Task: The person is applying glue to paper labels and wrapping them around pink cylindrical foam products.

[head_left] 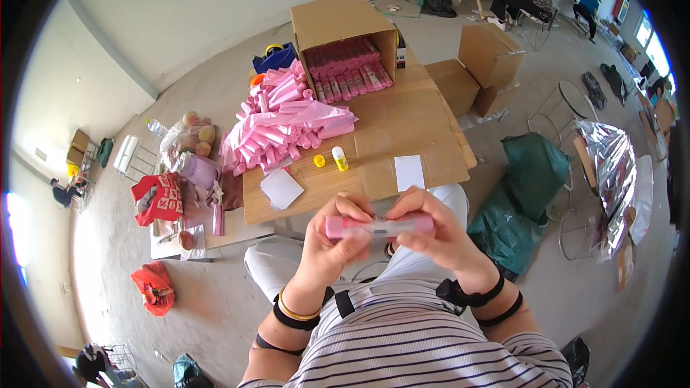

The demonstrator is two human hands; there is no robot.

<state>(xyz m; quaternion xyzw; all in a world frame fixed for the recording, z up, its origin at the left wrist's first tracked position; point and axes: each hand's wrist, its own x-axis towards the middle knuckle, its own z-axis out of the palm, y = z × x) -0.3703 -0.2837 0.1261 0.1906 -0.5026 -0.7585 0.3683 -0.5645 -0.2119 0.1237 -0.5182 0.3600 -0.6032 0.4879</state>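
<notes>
Above my lap, a pink roll (pixel 379 228) with a pale printed band round its middle lies level between my two hands. My left hand (pixel 332 237) is closed on one end, and my right hand (pixel 435 233) grips the other. Beyond them on the wooden table stands an uncapped yellow and white glue stick (pixel 340 159), its yellow cap (pixel 319 161) beside it. White paper slips (pixel 282 188) lie at the table's near left edge. A single white sheet (pixel 410 172) rests on a flattened cardboard piece (pixel 402 129). Many similar pink rolls (pixel 277 129) are heaped at the left.
An open carton (pixel 345 18) on its side holds rows of banded pink rolls. Bags of fruit and a red bag (pixel 157 200) crowd a lower bench at left. A green sack (pixel 514 208) stands at right, near a stool (pixel 575 100). Other people sit in the background.
</notes>
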